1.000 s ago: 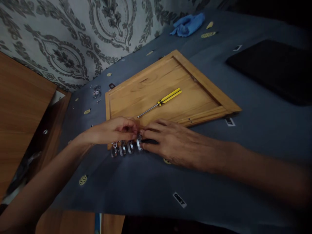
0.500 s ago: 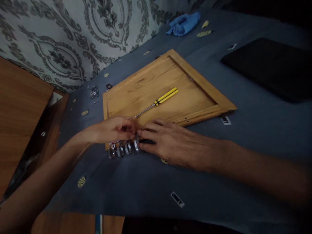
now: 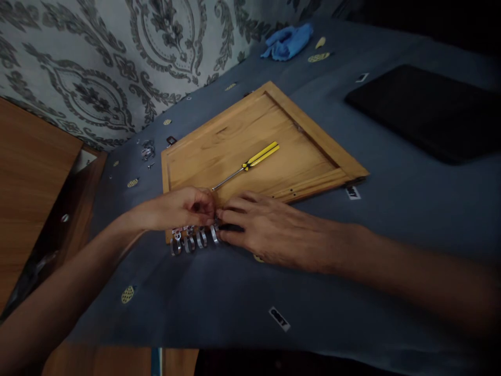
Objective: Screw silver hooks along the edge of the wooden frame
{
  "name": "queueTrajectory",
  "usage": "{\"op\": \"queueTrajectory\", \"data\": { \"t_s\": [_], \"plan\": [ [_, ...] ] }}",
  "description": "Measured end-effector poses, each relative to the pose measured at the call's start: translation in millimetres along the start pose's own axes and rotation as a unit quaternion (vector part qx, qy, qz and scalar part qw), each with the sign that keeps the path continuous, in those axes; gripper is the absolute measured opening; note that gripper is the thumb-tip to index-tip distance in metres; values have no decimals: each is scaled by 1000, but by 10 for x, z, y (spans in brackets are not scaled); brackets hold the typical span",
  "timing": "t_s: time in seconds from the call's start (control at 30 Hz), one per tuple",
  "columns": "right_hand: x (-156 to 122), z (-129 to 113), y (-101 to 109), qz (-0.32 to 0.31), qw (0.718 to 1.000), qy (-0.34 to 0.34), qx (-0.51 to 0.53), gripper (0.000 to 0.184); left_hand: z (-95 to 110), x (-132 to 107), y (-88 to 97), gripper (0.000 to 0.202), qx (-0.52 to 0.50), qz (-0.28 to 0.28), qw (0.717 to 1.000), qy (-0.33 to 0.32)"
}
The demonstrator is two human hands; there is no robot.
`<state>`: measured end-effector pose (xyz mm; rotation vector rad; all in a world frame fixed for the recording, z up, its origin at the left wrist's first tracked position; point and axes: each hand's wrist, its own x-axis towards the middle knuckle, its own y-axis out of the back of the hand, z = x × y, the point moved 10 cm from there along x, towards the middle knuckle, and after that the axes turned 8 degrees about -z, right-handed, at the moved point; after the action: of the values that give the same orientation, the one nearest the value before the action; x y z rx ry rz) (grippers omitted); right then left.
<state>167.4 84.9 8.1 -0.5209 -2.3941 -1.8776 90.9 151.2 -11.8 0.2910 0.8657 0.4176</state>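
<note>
"Only the view has shifted: the left hand [image 3: 195, 208] and right hand [image 3: 270, 227] stay at the near edge of the board [image 3: 235, 130]."
"Are the fingers gripping?"
"Both sets meet near the last of four loops [image 3: 214, 234], left ones curled; any grasp cannot be told."
"Progress?"
"Row laid out, fixing unclear; the driver [image 3: 261, 154] lies on the board, loose parts [image 3: 147, 150] beyond its left end"

You're in a home, looks like. Damask-patterned wall [image 3: 90, 68] behind, pineapple-print cloth [image 3: 195, 303] before you, wood-grain panel [image 3: 31, 183] at your left.
</note>
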Motion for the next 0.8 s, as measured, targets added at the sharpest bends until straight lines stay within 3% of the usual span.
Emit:
{"op": "queueTrajectory", "data": {
  "t_s": [0.33,0.47,0.53,0.63,0.7,0.8],
  "plan": [
    [-10,1,8,6,1000,1,4,24,-84,4,11,18,-27,4,1000,-1],
    [-6,-6,12,-2,1000,0,2,22,-97,-97,30,19,-42,24,999,2],
    [-6,1,12,-8,1000,-5,-3,19,-63,-218,58,23,-40,79,996,-10],
    [-10,0,11,-11,1000,-7,-8,20,-21,-487,65,33,-6,216,976,-21],
    [-13,0,9,-9,1000,-8,-11,21,-6,-654,-17,36,41,301,953,-20],
    [-14,1,12,-4,1000,-11,-10,20,26,-730,-242,51,143,362,921,-21]
  ]
}}
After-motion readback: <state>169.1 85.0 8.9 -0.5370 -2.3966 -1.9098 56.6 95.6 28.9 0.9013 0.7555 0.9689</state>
